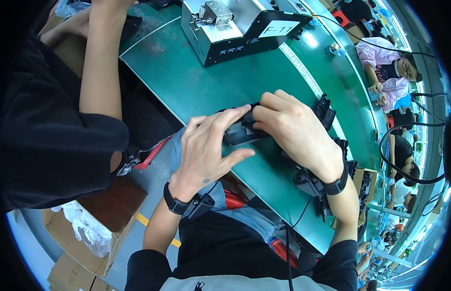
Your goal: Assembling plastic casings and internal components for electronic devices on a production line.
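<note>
A black plastic part point(242, 135), boxy with a ridged edge, sits low over the green table between my hands. My left hand point(206, 148) reaches across its left side with long fingers on top and the thumb spread below, so the part lies between them. My right hand point(296, 131) is curled, its fingertips pinching the part's upper right. Those fingers hide much of the part. Each wrist wears a black strap with a small device. More black plastic parts point(325, 112) lie beyond and beside my right hand and forearm.
A metal fixture point(235, 46) with a black front panel stands at the far side of the green table point(211, 80). To the left sits a co-worker in black sleeves point(65, 145). Cardboard boxes point(114, 242) are on the floor at lower left; another box point(365, 182) holds black parts at right.
</note>
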Demonstrator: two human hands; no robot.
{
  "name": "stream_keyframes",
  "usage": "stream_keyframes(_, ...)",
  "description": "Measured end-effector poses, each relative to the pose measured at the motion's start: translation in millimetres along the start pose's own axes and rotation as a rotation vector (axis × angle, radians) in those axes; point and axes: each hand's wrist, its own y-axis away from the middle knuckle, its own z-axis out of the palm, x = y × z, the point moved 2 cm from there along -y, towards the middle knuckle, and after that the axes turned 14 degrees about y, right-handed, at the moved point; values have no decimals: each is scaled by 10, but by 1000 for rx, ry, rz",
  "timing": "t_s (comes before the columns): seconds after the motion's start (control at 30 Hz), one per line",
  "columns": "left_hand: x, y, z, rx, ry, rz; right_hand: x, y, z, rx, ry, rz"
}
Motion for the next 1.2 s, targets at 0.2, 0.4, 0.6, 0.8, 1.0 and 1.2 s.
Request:
stream_keyframes(0.2, 27, -5, -23, -29, 40, -86, -5, -2, -49, 17, 32, -14)
stream_keyframes(0.4, 89, -2, -59, -73, 74, -118, -152, 32, -31, 10, 124, 18)
stream_keyframes(0.6, 111, -37, -73, -154, 71, -104, -171, 42, 23, -20, 150, 11)
stream_keyframes(0.8, 96, -3, -19, -65, 110, -105, -7, -44, 45, -72, 2, -129)
stream_keyframes(1.0, 143, -56, -56, -32, -131, -57, -136, 9, 93, -58, 62, -74)
stream_keyframes(1.2, 177, -67, -23, -61, -106, -104, -208, 220, 108, 94, 94, 32)
